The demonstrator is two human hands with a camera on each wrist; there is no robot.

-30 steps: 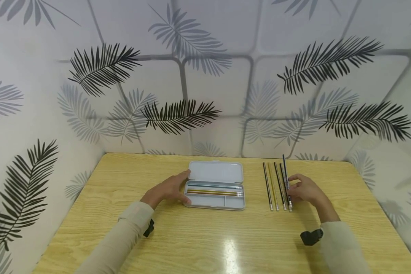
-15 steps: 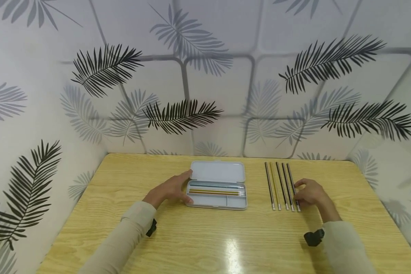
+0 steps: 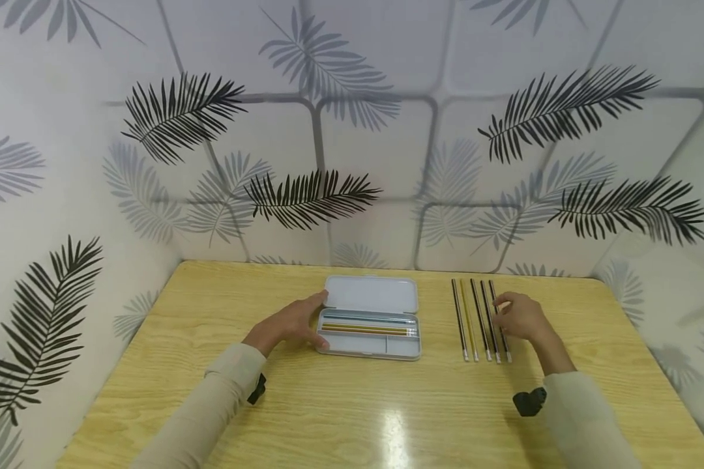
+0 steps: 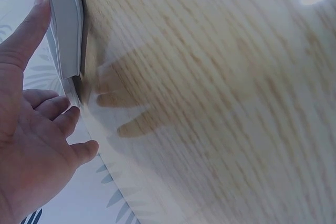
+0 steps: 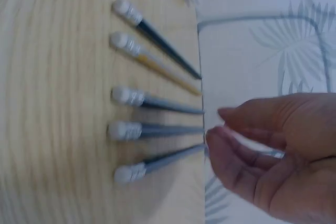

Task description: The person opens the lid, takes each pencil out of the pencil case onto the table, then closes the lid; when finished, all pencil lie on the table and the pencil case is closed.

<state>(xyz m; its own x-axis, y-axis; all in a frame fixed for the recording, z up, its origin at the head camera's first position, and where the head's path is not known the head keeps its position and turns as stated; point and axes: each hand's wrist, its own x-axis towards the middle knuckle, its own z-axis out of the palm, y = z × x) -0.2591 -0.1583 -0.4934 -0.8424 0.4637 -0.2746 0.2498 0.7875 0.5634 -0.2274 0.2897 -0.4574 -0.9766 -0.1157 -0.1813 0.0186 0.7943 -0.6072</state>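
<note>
An open light grey pencil case [image 3: 352, 343] lies on the table, its lid [image 3: 372, 294] folded back toward the wall. Yellow pencils [image 3: 364, 329] and a blue-green one rest in its back compartment. At the case's left end is my left hand [image 3: 290, 324], thumb straight against the case's side in the left wrist view, other fingers loosely bent. Several pencils stand in a row to the right, eraser ends toward me: dark ones and one yellow pencil [image 3: 468, 319]. Over the rightmost dark pencil [image 3: 493, 290] hovers my right hand [image 3: 520, 317], fingers loosely bent, nothing between thumb and fingertips.
The wood-grain table [image 3: 305, 417] ends at a leaf-patterned wall [image 3: 375, 150] behind the case and pencils. Black wrist cameras sit at both cuffs, the right camera [image 3: 529, 402] near the table surface.
My right hand has laid a dark pencil, earlier held tilted, at the row's right end and let go, then shifted slightly toward the wall. The left hand stays at the case.
</note>
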